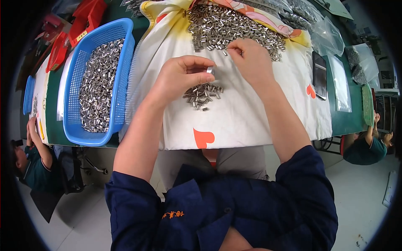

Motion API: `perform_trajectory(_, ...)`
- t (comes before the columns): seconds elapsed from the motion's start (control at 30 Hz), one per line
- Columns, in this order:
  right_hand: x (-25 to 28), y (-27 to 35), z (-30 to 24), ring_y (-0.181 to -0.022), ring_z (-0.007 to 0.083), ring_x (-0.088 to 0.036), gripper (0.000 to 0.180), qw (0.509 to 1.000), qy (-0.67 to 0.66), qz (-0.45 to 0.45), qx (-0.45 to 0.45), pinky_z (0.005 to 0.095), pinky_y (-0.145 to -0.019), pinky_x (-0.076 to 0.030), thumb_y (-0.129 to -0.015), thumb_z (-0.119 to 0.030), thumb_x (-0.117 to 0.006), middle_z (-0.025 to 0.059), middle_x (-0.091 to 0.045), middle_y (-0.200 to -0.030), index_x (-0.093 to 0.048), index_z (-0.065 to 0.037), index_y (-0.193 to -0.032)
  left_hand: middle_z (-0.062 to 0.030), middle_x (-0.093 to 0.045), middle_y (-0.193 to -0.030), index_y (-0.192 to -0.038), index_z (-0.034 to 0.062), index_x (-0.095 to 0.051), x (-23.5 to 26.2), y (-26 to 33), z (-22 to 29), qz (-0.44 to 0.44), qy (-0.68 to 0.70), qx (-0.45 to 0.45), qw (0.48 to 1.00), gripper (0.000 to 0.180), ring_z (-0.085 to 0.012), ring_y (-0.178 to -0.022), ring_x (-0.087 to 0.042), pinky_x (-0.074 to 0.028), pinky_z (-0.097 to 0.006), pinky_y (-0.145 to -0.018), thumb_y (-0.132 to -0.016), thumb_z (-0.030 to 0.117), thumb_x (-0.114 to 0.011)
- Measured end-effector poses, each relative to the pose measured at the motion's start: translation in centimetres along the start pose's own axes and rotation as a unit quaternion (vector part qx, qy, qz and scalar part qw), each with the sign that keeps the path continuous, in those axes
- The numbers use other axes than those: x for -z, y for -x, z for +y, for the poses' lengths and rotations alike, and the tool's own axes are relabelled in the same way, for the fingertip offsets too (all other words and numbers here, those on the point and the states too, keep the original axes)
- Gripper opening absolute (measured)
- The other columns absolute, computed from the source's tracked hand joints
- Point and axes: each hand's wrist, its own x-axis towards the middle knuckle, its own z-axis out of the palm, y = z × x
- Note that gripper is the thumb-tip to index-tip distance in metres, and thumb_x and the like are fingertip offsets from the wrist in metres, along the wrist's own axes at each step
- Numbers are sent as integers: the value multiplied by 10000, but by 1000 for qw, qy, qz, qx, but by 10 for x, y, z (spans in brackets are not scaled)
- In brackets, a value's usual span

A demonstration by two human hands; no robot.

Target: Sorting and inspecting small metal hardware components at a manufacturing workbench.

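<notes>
There are one left hand [179, 76], one right hand [253, 60], one large blue basket [124, 71], one phone [320, 76], one white cloth [251, 119] and two piles [238, 26] of metal cylinders [205, 109].

We see only part of the shiny metal piece [210, 70] in the left hand [176, 76], because the fingers [196, 61] cover the rest. We can't tell if the right hand [253, 59] pinches the tiny bit [225, 53] by its fingertips or only sits close to it. The top edge cuts off a clear bag [299, 17], and little metal bits [99, 83] hide the bottom of the blue basket [121, 69] from us.
</notes>
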Motion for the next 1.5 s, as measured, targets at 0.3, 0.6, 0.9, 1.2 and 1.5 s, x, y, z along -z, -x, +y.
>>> perform_trajectory(0.3, -6, 8, -14, -727, 250, -556, 79, 990, 124, -36, 60, 353, -684, -443, -739, -125, -574, 88, -580, -772, -607, -53, -739, -48, -620, -858, -988, -23, -586, 5, -3, -3, 27, 41, -14, 999, 259, -85, -779, -580, -470, -202, -701, -740, 26, -644)
perform_trajectory(0.6, 7, 14, -39, -656, 87, -511, 91, 970, -202, -133, -21, 222, -606, -428, -728, -45, -614, 20, -600, -760, -615, -19, -815, -73, -607, -918, -1047, -26, -549, 9, -3, -4, 28, 88, -6, 996, 317, -112, -811, -575, -470, -227, -731, -739, -10, -623)
perform_trajectory(0.9, -2, 20, -40, -664, 181, -588, 97, 990, -57, -46, 124, 274, -602, -463, -707, -92, -613, 86, -613, -755, -619, -32, -782, -96, -612, -932, -1032, -42, -558, 5, -2, -2, 40, 72, -10, 997, 304, -121, -811, -588, -474, -220, -739, -735, -29, -618)
perform_trajectory(1.2, 9, 12, -33, -653, 171, -590, 125, 964, -198, -174, -46, 258, -608, -461, -713, -112, -619, 83, -615, -741, -616, -37, -813, -71, -628, -851, -984, -51, -584, 4, 1, 1, 41, 5, 2, 999, 268, -104, -783, -593, -479, -203, -711, -729, 4, -648)
perform_trajectory(1.5, -26, -13, -17, -739, 256, -565, 135, 976, 136, -29, 165, 351, -646, -449, -731, -142, -557, 96, -578, -746, -603, -66, -833, -54, -628, -871, -985, -42, -589, 4, -1, -2, 9, -3, -3, 1000, 264, -88, -785, -591, -478, -197, -708, -732, 6, -645)
